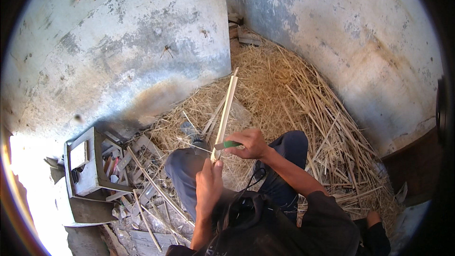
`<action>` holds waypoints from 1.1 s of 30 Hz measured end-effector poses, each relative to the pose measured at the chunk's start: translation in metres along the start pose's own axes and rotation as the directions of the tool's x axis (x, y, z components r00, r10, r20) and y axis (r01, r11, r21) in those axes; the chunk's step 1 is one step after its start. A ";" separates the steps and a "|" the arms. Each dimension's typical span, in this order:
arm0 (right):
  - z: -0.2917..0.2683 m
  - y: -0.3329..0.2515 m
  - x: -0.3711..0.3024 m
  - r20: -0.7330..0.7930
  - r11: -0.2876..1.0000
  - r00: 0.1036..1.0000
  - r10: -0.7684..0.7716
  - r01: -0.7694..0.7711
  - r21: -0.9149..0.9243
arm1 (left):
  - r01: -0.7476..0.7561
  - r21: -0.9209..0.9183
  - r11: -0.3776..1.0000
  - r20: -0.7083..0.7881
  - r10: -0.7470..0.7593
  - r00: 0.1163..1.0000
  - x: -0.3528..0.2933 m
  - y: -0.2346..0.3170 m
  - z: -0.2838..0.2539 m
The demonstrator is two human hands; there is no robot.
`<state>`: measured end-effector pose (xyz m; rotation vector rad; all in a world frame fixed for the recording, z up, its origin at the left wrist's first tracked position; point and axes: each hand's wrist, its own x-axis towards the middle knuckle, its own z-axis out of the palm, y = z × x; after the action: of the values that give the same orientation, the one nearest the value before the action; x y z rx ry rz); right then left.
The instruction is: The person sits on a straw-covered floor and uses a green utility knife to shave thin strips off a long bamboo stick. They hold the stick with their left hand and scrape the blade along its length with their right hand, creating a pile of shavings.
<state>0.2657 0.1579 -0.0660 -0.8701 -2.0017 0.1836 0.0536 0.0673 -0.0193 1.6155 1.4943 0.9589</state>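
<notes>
A long, pale split strip of bamboo or wood [226, 109] points up and away from between my knees. My left hand [209, 180] is closed around its near end, thumb up along it. My right hand [251, 143] grips the green handle of a knife [231, 144]. The knife's short blade lies across the strip just above my left hand and touches it. A thin sliver [199, 148] sticks out to the left beside the blade. Where it joins the strip I cannot make out.
Straw-like shavings [265, 76] cover the floor ahead, with loose long strips [327, 137] heaped along the right wall. On the left a worn wooden stool [90, 161] lies among rubble and sticks. Two stained walls meet ahead. Bare skin by dark cloth [373, 219] shows at lower right.
</notes>
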 end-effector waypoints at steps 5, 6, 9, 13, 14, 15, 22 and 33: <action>-0.003 -0.002 0.004 -0.046 0.998 0.999 -0.025 0.023 -0.050 | -0.011 -0.018 1.000 0.020 0.011 1.000 0.000 0.000 0.000; -0.005 -0.003 0.005 -0.040 0.998 0.999 -0.025 0.022 -0.061 | 0.008 -0.053 0.999 0.030 -0.007 1.000 0.000 0.000 -0.001; -0.008 -0.002 0.006 -0.038 0.996 0.998 -0.043 0.040 -0.079 | 0.036 -0.089 0.995 0.053 -0.032 0.998 -0.001 0.001 -0.002; -0.011 -0.005 0.010 -0.035 0.994 0.998 -0.059 0.055 -0.089 | 0.036 -0.102 0.994 0.050 -0.031 0.998 -0.003 0.005 -0.004; -0.011 -0.005 0.010 -0.037 0.994 0.997 -0.060 0.057 -0.093 | 0.027 -0.098 0.995 0.041 -0.023 0.999 -0.003 0.006 -0.005; -0.011 -0.005 0.010 -0.040 0.994 0.997 -0.062 0.058 -0.098 | 0.018 -0.095 0.995 0.034 -0.015 0.999 -0.004 0.007 -0.005; -0.007 0.002 0.009 -0.148 0.995 0.989 0.015 -0.030 -0.098 | 0.031 -0.082 0.996 0.065 -0.026 0.998 -0.008 -0.004 -0.010; -0.073 0.060 0.019 -0.381 0.769 0.669 0.639 -0.547 0.331 | 0.191 -0.044 0.981 0.296 -0.169 0.940 -0.059 -0.039 -0.025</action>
<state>0.3481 0.1998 -0.0382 -1.2876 -1.1583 0.4777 0.0105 0.0119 -0.0453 1.4665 1.3594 0.6340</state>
